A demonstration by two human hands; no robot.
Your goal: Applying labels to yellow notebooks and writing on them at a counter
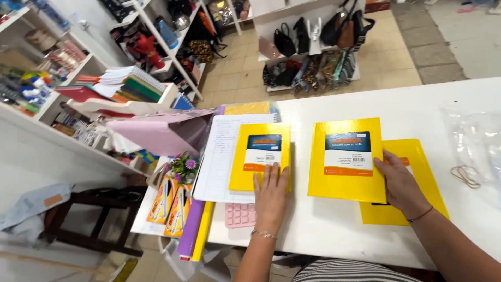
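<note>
Notebooks, three yellow ones, lie on the white counter (334, 230). Her left hand (271, 196) rests flat, fingers spread, on the lower edge of the left notebook (261, 155), which sits on a lined ledger (222, 156). Her right hand (400, 183) grips the middle notebook (345, 159) at its right edge, over the third notebook (417, 177). A rubber band (464, 175) lies near a clear bag (477, 141) at right.

Bright even daylight, soft shadows, glare on plastic wrap (477, 141) (right edge), edges bowed
</note>
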